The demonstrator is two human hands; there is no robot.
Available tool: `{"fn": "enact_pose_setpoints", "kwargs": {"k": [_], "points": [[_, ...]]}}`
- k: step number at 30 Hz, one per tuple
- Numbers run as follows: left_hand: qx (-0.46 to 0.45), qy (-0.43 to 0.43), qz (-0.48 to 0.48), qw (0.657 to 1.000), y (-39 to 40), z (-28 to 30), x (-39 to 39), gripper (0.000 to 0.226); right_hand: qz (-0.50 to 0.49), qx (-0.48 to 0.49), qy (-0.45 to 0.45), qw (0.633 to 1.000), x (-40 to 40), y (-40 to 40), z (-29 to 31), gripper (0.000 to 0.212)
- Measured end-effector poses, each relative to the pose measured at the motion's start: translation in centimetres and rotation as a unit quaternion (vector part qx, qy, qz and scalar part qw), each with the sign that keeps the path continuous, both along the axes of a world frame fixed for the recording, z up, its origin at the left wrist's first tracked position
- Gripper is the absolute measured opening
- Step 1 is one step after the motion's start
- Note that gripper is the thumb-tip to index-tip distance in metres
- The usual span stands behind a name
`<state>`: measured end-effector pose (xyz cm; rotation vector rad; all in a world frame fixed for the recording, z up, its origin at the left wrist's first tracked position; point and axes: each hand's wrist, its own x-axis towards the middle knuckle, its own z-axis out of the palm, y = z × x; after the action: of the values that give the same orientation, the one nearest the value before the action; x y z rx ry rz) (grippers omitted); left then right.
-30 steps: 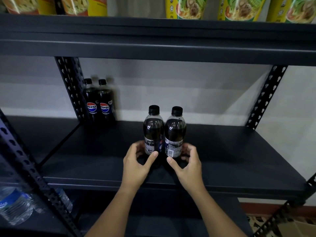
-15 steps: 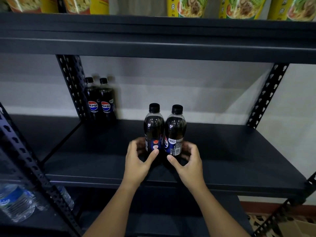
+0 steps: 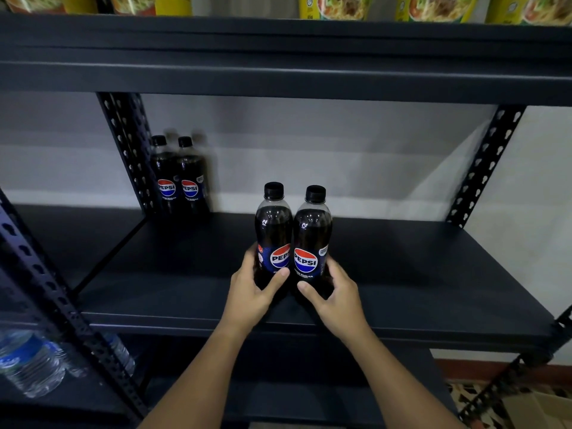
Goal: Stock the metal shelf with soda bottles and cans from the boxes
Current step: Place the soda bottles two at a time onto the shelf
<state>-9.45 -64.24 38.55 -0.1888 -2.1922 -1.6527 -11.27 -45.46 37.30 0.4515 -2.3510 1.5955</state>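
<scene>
Your left hand (image 3: 252, 291) and right hand (image 3: 335, 294) each wrap the lower body of a Pepsi bottle, the left bottle (image 3: 274, 233) and the right bottle (image 3: 312, 236) standing upright and touching side by side near the front middle of the metal shelf (image 3: 402, 274). Over the last second you have turned both bottles, so the red, white and blue logos that were facing away now face you, which suggests this pair is nearly placed and only needs sliding into line. Fingers curl round the backs, thumbs press the fronts below the labels; both grips look closed but light. Two more Pepsi bottles (image 3: 179, 178) stand at the back left corner beside the perforated upright (image 3: 127, 150), well apart from the pair in hand, with open deck between and nothing blocking the way. Noodle packets (image 3: 340, 7) line the tier above; water bottles (image 3: 31, 363) lie on the lower left. A cardboard box (image 3: 544, 407) shows at the lower right corner.
</scene>
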Motion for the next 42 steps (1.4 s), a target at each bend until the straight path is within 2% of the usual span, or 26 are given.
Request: {"fn": "enact_pose_setpoints", "kwargs": {"k": [6, 10, 13, 18, 27, 36, 42], "points": [[0.023, -0.017, 0.002, 1.000, -0.1, -0.1, -0.1, 0.064, 0.008, -0.029, -0.024, 0.999, 0.2, 0.0, 0.2, 0.083], [0.039, 0.002, 0.044, 0.998, -0.1, -0.5, -0.2, 0.054, -0.035, -0.028, -0.009, 0.999, 0.2, -0.2, 0.0, 0.072], [0.021, 0.003, 0.037, 0.999, -0.3, -0.8, -0.2, 0.052, -0.031, -0.019, -0.003, 0.999, 0.0, -0.2, -0.4, 0.067], [-0.001, 0.000, 0.015, 1.000, -0.4, -0.6, -0.2, 0.055, -0.034, 0.010, 0.002, 0.999, -0.3, -0.2, -0.7, 0.071], [-0.014, -0.015, 0.031, 0.999, -0.4, -1.1, -0.9, 0.063, -0.038, 0.056, 0.006, 0.998, -0.9, -0.5, -0.6, 0.075], [-0.070, -0.006, 0.117, 0.991, -2.8, -0.9, -6.5, 0.065, -0.069, 0.091, 0.030, 0.993, -6.6, -5.1, -0.1, 0.074], [-0.107, -0.006, 0.153, 0.982, -5.9, -0.9, -12.2, 0.063, -0.060, 0.083, -0.005, 0.995, -12.0, -9.1, 0.1, 0.075]]}}
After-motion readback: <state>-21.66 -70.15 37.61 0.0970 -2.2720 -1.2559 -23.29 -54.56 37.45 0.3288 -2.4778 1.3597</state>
